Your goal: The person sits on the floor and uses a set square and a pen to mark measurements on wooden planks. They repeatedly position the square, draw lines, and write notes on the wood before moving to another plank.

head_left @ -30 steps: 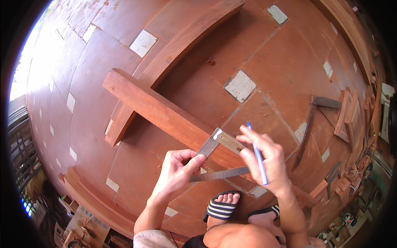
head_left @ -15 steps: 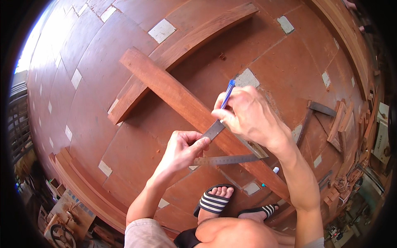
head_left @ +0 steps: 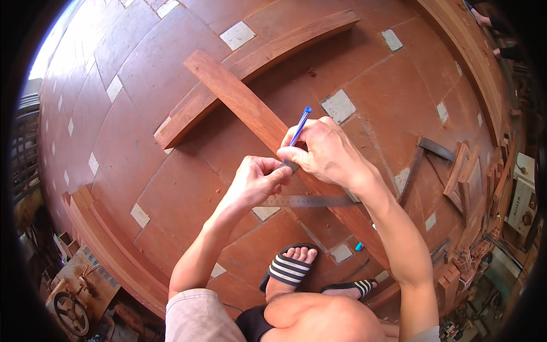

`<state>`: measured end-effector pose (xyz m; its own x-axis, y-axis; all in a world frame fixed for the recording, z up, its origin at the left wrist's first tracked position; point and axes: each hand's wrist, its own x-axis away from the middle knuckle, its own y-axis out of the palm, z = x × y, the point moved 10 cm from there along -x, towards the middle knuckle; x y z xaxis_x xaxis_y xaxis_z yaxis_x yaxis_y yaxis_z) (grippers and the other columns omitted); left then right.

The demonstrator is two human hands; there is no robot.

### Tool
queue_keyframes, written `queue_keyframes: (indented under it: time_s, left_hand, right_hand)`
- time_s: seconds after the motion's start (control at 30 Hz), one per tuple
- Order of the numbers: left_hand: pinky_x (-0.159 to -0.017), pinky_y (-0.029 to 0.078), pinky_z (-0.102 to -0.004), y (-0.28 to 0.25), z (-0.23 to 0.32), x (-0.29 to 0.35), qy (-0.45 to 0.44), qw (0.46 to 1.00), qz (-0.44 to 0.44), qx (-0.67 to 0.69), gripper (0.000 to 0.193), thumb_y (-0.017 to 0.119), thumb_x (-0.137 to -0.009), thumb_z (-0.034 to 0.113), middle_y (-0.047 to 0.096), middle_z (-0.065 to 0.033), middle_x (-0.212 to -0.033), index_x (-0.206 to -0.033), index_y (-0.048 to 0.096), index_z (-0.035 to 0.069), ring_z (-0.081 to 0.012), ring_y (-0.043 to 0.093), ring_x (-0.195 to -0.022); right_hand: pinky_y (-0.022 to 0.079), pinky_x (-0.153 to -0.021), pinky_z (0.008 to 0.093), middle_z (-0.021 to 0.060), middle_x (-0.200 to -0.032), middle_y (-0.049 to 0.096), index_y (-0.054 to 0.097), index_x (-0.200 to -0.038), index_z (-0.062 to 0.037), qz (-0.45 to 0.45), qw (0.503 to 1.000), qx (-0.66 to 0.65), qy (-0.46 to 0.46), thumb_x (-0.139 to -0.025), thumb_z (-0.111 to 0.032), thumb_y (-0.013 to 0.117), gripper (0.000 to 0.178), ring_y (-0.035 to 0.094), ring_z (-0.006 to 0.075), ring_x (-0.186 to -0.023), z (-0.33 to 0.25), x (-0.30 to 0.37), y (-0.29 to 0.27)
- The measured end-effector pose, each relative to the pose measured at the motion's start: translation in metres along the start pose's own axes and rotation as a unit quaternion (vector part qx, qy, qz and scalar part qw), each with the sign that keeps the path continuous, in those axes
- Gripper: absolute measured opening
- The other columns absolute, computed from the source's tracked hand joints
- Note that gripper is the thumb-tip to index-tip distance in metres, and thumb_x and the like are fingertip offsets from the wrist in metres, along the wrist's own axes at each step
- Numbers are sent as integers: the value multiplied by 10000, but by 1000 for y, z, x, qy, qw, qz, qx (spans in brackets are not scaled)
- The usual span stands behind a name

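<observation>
My left hand [head_left: 250,181] is closed, thumb and fingers pinching the end of a metal square [head_left: 313,200] with ruler marks along one blade. The square rests across a long reddish-brown wooden board [head_left: 245,102], which slants from upper left to lower right. In my right hand [head_left: 327,151] a blue pen [head_left: 300,126] is gripped, tilted, its top pointing up and away. Its tip is down by the square's edge, close to my left fingertips. Under the board's far end a curved wooden beam [head_left: 319,31] lies crosswise. My hands hide part of the square.
Long curved timbers lie at the left [head_left: 119,242] and right. A hammer-like tool [head_left: 436,149] sits beside small wooden pieces [head_left: 461,176]. A teal cap-like thing [head_left: 359,246] is near my sandalled foot [head_left: 290,265]. Another person's feet [head_left: 484,20] show at upper right.
Both hands have shifted slightly up and left in the picture, and the pen has come nearer my left fingertips. The view has shifted a little too. The grips are unchanged.
</observation>
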<state>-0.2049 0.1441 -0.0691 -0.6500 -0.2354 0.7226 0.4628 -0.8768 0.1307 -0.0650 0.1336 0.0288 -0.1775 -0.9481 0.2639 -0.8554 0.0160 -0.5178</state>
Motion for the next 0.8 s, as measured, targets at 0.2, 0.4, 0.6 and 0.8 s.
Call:
queue_keyframes:
  time_s: [0.2,0.4,0.6,0.8]
  left_hand:
    - [-622,483,-269,-1,-1,-1,-3,1000,2,-25,236,744,-991,209,701,-11,-755,-853,766,20,-74,598,-655]
    - [-611,460,-268,-1,5,0,10,1000,10,-23,255,734,-990,218,690,1,-725,-826,755,25,-67,591,-641]
    - [-593,443,-275,13,43,32,92,990,17,-103,323,702,-983,244,671,-20,-691,-808,733,-26,-86,584,-626]
    - [-630,518,-275,116,79,92,191,941,-131,-246,298,644,-995,173,714,-49,-699,-858,776,-56,-109,651,-658]
  right_hand:
    - [559,-693,426,207,-757,728,786,-935,22,15,1000,25,3,-902,-191,758,218,724,348,-707,0,1,-1]
    - [557,-689,427,193,-773,731,786,-951,10,9,999,34,3,-927,-207,735,224,718,336,-690,-3,7,6]
    - [579,-738,411,183,-907,768,744,-1160,-5,284,956,69,17,-1016,-285,707,317,752,312,-803,-2,89,-53]
    - [512,-640,413,176,-788,679,724,-1051,17,421,903,-76,40,-1041,-257,713,275,692,343,-712,2,270,-51]
